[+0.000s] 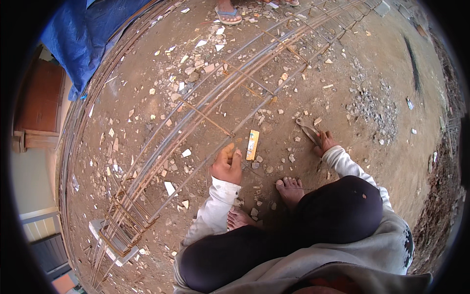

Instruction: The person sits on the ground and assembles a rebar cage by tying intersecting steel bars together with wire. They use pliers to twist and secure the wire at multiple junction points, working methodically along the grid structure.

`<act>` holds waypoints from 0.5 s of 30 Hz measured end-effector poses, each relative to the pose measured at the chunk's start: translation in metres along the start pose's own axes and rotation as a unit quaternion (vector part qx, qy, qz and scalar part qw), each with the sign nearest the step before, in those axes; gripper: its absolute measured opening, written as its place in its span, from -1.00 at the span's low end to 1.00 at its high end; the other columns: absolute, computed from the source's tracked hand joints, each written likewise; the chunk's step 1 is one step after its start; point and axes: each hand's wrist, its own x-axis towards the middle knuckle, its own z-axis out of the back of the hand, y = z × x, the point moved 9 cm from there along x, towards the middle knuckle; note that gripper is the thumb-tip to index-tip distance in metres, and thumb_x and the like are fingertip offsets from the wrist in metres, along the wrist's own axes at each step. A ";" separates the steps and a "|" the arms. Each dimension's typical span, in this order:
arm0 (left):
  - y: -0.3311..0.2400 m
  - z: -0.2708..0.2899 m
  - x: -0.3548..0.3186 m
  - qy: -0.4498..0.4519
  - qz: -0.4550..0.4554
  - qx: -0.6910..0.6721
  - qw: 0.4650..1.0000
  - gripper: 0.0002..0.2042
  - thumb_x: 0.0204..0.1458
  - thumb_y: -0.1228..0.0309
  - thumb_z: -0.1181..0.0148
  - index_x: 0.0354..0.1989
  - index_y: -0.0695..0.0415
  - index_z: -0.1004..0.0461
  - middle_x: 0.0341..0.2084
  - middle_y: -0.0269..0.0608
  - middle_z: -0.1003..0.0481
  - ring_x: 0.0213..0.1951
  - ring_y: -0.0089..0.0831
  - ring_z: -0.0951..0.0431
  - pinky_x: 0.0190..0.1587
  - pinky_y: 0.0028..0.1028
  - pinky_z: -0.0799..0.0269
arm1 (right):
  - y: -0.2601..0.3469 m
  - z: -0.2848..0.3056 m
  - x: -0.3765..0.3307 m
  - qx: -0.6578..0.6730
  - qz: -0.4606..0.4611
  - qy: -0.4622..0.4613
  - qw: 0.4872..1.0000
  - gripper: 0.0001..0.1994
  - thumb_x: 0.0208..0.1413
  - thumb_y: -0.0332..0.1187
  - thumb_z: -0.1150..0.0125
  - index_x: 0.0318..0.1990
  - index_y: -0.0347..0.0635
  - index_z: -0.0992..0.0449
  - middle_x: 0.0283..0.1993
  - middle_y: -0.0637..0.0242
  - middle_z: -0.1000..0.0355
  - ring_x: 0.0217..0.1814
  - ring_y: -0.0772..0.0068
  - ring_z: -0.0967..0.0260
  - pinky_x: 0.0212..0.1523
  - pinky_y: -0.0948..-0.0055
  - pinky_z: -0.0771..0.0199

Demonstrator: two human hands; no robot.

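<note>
Before me, a long cage of rusty reinforcing bars (250, 116) runs from lower left to upper right, with square stirrups (208, 117) along it. My left hand (226, 165) is at its near bar, just below a stirrup corner. The fingers are curled and pinched; whatever they hold is too small or hidden to name. My right hand (326, 143) grips a pair of pincers (307, 128) low over the dirt, jaws pointing away from me and apart from the cage. Between the hands lies a small yellow packet (252, 145).
White tile shards (170, 188) and stones litter the dirt. A pale block (128, 256) sits under the cage's near end. Gravel (374, 108) lies to the right. Beyond the cage stands another person's sandalled foot (228, 15). A blue tarp (81, 44) hangs at upper left.
</note>
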 end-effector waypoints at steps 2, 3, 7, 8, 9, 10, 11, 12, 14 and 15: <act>0.018 -0.021 -0.006 0.038 0.165 -0.259 0.951 -0.69 0.10 0.41 -0.17 0.01 0.22 -0.44 -0.46 -0.29 -0.50 -0.49 -0.53 -0.46 -0.52 -0.51 -0.40 | -0.014 -0.005 -0.008 0.170 -0.020 -0.017 0.985 -0.49 -0.07 -0.20 -0.25 0.03 -0.26 -0.33 -0.19 0.08 -0.34 -0.25 0.16 -0.34 -0.28 0.28 -0.37; 0.027 -0.035 -0.014 0.053 0.245 -0.386 0.888 -0.69 0.14 0.42 -0.13 0.06 0.21 -0.42 -0.46 -0.30 -0.49 -0.51 -0.58 -0.44 -0.55 -0.55 -0.38 | -0.038 -0.030 -0.013 0.351 -0.127 0.088 0.924 -0.49 -0.06 -0.21 -0.26 0.03 -0.27 -0.35 -0.27 0.16 -0.35 -0.41 0.26 -0.33 -0.43 0.34 -0.33; 0.023 -0.039 -0.024 0.142 0.326 -0.537 0.765 -0.68 0.20 0.44 -0.03 0.13 0.12 -0.38 -0.50 -0.41 -0.38 -0.69 -0.67 -0.20 -0.66 -0.66 -0.17 | 0.066 -0.048 -0.067 0.582 -0.063 0.273 0.763 -0.58 -0.01 -0.19 -0.27 -0.06 -0.27 -0.43 -0.54 0.46 -0.24 -0.71 0.61 -0.07 -0.69 0.55 -0.01; 0.026 -0.039 -0.027 0.157 0.319 -0.521 0.776 -0.67 0.20 0.44 -0.04 0.14 0.11 -0.37 -0.51 -0.42 -0.37 -0.69 -0.69 -0.18 -0.67 -0.67 -0.14 | 0.087 -0.043 -0.072 0.581 0.027 0.292 0.759 -0.59 0.01 -0.19 -0.26 -0.07 -0.27 -0.43 -0.53 0.45 -0.24 -0.69 0.61 -0.09 -0.67 0.56 -0.03; 0.029 -0.041 -0.030 0.172 0.312 -0.504 0.787 -0.66 0.19 0.43 -0.04 0.16 0.11 -0.36 -0.51 -0.43 -0.36 -0.68 -0.70 -0.17 -0.69 -0.68 -0.10 | 0.104 -0.040 -0.073 0.583 0.050 0.313 0.749 -0.61 0.02 -0.21 -0.24 -0.07 -0.28 -0.42 -0.53 0.45 -0.24 -0.68 0.60 -0.10 -0.65 0.57 -0.07; 0.027 -0.040 -0.032 0.186 0.304 -0.484 0.799 -0.65 0.19 0.43 -0.05 0.17 0.10 -0.35 -0.51 -0.44 -0.35 -0.68 -0.72 -0.15 -0.70 -0.69 -0.07 | 0.125 -0.035 -0.073 0.586 0.073 0.334 0.735 -0.63 0.03 -0.23 -0.21 -0.07 -0.28 -0.41 -0.52 0.45 -0.24 -0.67 0.60 -0.11 -0.63 0.57 -0.12; 0.027 -0.036 -0.033 0.168 0.297 -0.444 0.829 -0.66 0.18 0.43 -0.07 0.15 0.10 -0.39 -0.53 -0.44 -0.35 -0.67 -0.76 -0.14 -0.72 -0.70 -0.02 | 0.145 -0.030 -0.075 0.589 0.096 0.355 0.719 -0.65 0.04 -0.25 -0.19 -0.08 -0.28 -0.40 -0.52 0.44 -0.24 -0.66 0.60 -0.12 -0.61 0.58 -0.17; 0.027 -0.034 -0.031 0.148 0.287 -0.412 0.852 -0.67 0.17 0.44 -0.08 0.12 0.11 -0.42 -0.54 -0.44 -0.37 -0.67 -0.77 -0.15 -0.72 -0.70 -0.01 | 0.155 -0.029 -0.077 0.590 0.090 0.362 0.716 -0.68 0.06 -0.27 -0.17 -0.10 -0.30 -0.39 -0.50 0.39 -0.29 -0.62 0.55 -0.20 -0.56 0.55 -0.26; 0.028 -0.026 -0.028 0.104 0.265 -0.347 0.893 -0.71 0.15 0.47 -0.10 0.07 0.12 -0.47 -0.55 -0.43 -0.40 -0.66 -0.78 -0.16 -0.71 -0.70 -0.01 | 0.176 -0.026 -0.078 0.589 0.083 0.378 0.710 -0.73 0.09 -0.31 -0.14 -0.15 -0.33 -0.38 -0.47 0.29 -0.38 -0.53 0.47 -0.35 -0.45 0.49 -0.43; 0.026 -0.021 -0.025 0.081 0.227 -0.318 0.917 -0.72 0.14 0.48 -0.10 0.05 0.14 -0.49 -0.55 -0.42 -0.42 -0.64 -0.79 -0.19 -0.69 -0.70 -0.05 | 0.182 -0.029 -0.078 0.498 0.080 0.397 0.767 -0.80 0.08 -0.40 -0.05 -0.20 -0.34 -0.32 -0.49 0.23 -0.40 -0.45 0.39 -0.45 -0.41 0.43 -0.50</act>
